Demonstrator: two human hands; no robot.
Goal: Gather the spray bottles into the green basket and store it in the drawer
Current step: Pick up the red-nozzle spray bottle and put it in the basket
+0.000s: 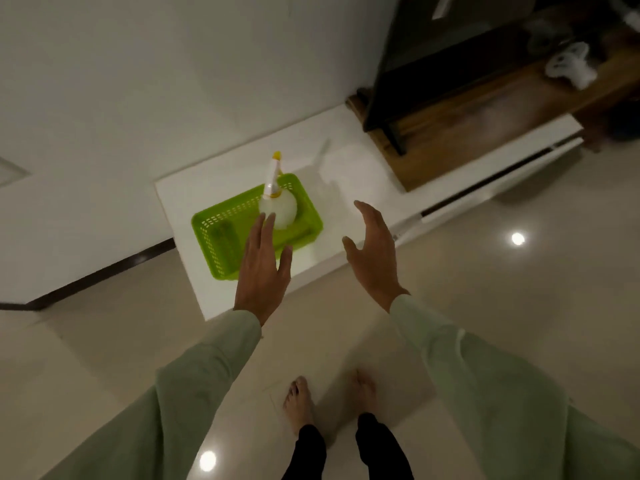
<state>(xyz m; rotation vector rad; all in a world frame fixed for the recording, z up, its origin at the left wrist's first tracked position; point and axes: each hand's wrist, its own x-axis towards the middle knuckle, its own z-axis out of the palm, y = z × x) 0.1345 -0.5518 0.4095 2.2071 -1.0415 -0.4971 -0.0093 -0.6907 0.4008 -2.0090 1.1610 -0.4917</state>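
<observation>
A bright green slotted basket (221,237) sits on the left end of a low white cabinet top (346,174). Inside its right part stands a translucent white spray bottle (282,209) with a yellow-tipped nozzle pointing away. My left hand (265,265) hovers flat over the basket's near edge, fingers apart, fingertips just short of the bottle. My right hand (374,251) is out to the right of the basket above the cabinet's front edge, fingers spread and curved, holding nothing. More white spray bottles (568,64) lie blurred on the wooden surface far right.
A dark TV screen (433,53) stands on a wooden board (485,112) on the cabinet's right part. A white drawer front (502,178) runs along the cabinet, slightly ajar. Pale wall behind, glossy tiled floor (519,306) below, my bare feet (301,400) near the bottom.
</observation>
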